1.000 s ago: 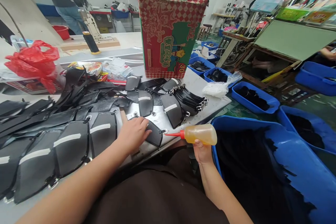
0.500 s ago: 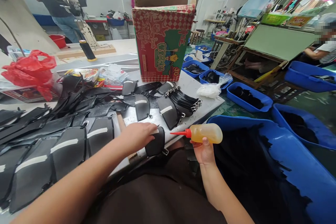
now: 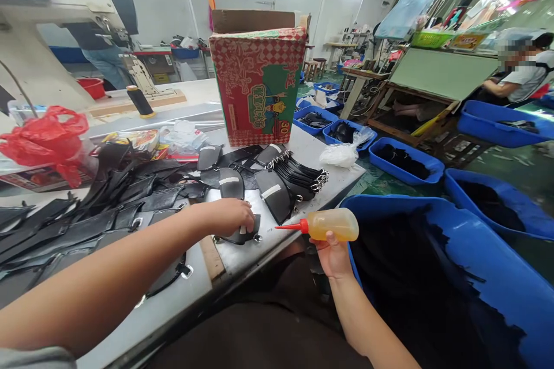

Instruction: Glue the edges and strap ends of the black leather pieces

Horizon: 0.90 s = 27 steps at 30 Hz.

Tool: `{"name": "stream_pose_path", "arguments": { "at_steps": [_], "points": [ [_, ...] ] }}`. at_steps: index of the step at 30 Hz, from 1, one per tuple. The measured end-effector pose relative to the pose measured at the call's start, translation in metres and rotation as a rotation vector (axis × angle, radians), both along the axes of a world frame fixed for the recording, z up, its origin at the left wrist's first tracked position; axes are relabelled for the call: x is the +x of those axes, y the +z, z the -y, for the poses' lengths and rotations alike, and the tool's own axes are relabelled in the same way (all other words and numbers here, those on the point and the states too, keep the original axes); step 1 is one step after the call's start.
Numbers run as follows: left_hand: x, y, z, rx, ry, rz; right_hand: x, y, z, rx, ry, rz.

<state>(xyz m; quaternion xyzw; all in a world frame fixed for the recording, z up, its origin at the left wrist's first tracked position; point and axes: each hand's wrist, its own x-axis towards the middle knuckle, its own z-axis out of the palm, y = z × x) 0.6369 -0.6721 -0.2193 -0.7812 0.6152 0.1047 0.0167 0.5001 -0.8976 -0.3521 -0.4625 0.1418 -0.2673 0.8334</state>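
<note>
My left hand (image 3: 231, 216) is closed on a black leather piece (image 3: 247, 233) with a pale strip and small metal rings, low over the table. My right hand (image 3: 333, 253) grips a squeeze bottle (image 3: 332, 225) of yellowish liquid, its red nozzle pointing left. Just beyond my left hand lie a black piece with a white strip (image 3: 231, 183) and another (image 3: 277, 199). A bundle of thin black straps with metal clasps (image 3: 298, 173) rests beside them. Further black leather parts (image 3: 108, 225) spread over the table at left, partly behind my left arm.
A red and green carton (image 3: 259, 92) stands at the table's back. A sewing machine (image 3: 56, 23), a thread cone (image 3: 139, 102) and a red bag (image 3: 47, 138) are at left. A large blue bin (image 3: 489, 259) with black material is at right. Two other people are in the background.
My left hand has moved slightly left with the black piece, which now lies lower and flatter. The bottle in my right hand has shifted slightly left. The view has tilted.
</note>
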Motion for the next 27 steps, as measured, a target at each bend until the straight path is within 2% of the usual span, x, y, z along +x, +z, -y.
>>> {"name": "stream_pose_path", "arguments": {
  "at_steps": [2,6,12,16,20,27],
  "points": [
    [0.003,-0.011,-0.004,0.074,-0.069,-0.033,0.003,0.002,-0.005,0.034,-0.026,-0.009],
    [-0.001,-0.024,-0.006,0.091,-0.038,-0.049,0.010,0.002,-0.011,0.004,-0.076,-0.038],
    [-0.009,-0.022,-0.004,0.139,-0.025,-0.054,0.012,-0.004,-0.009,-0.274,-0.070,-0.063],
    [-0.009,-0.023,-0.004,0.149,-0.022,-0.055,0.009,-0.002,-0.008,-0.426,-0.067,-0.076],
    [-0.007,-0.026,-0.006,0.160,-0.022,-0.060,0.009,-0.001,-0.009,-0.480,-0.035,-0.095],
    [-0.004,-0.032,-0.009,0.166,-0.020,-0.067,0.015,-0.007,-0.006,-0.507,-0.064,-0.079]
  ]
}}
